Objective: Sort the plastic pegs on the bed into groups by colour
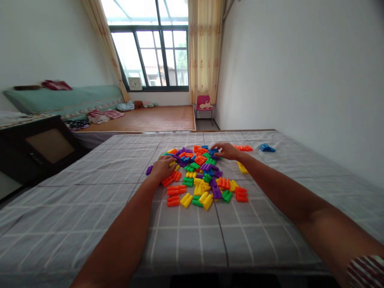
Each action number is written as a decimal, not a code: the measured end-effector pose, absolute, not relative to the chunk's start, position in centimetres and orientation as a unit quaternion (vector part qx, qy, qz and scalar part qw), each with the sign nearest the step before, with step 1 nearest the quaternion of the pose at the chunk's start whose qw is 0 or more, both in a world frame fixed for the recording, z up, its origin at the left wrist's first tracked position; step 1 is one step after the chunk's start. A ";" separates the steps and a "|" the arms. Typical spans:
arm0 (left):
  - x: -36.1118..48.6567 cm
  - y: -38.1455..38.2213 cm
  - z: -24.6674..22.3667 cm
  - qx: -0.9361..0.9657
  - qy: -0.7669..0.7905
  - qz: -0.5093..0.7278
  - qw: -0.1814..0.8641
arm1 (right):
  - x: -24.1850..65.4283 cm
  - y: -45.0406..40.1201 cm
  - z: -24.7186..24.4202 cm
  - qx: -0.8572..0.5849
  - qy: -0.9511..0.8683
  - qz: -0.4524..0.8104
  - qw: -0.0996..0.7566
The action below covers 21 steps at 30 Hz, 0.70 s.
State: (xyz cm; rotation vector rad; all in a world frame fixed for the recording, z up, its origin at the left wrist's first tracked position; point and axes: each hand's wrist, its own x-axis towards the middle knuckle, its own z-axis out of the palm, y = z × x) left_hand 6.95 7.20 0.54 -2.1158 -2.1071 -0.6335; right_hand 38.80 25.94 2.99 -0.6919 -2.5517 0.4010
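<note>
A heap of colourful plastic toy blocks, shaped like joined tubes, lies on the grey checked cloth. My left hand rests at the heap's left edge, its fingers loosely apart over yellow and orange pieces. My right hand reaches to the far right of the heap. Its thumb and fingertips close around a blue block; the grip is small and partly hidden. Past that hand lie an orange group and a blue group. Yellow blocks show beside my right forearm.
The checked cloth covers a wide table. Beyond its far edge is a bed platform with folded cloths, and a pink chair under the curtain. A dark cabinet stands left, a white wall right.
</note>
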 end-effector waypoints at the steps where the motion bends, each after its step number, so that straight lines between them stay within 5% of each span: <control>1: 6.9 7.2 0.5 -0.692 -0.690 -0.207 0.047 | 40.0 26.5 3.3 -0.278 -0.910 0.154 0.267; 9: 6.3 7.8 0.2 -0.692 -0.699 -0.169 0.065 | 58.2 34.8 1.8 -0.584 -0.626 0.059 0.513; 15: 5.9 7.9 0.0 -0.698 -0.694 -0.163 0.072 | 65.5 37.4 -4.7 -0.655 -0.596 0.054 0.460; 21: 5.7 8.0 0.2 -0.704 -0.689 -0.160 0.069 | 64.7 37.7 -5.2 -0.656 -0.638 0.040 0.401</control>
